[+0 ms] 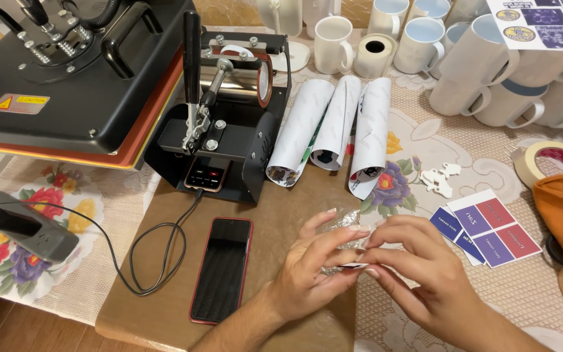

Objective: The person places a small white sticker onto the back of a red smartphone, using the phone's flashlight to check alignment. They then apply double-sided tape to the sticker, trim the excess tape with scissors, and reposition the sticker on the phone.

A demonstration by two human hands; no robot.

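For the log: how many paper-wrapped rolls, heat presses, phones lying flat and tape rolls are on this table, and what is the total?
Paper-wrapped rolls: 3
Heat presses: 2
Phone lying flat: 1
Tape roll: 1
Total: 7

Both forearms come in from the lower edge and meet at the middle. The left hand [311, 264] lies palm down, fingers stretched forward and slightly spread. The right hand [418, 267] curls toward it, fingertips pinched together and touching the left's fingertips.
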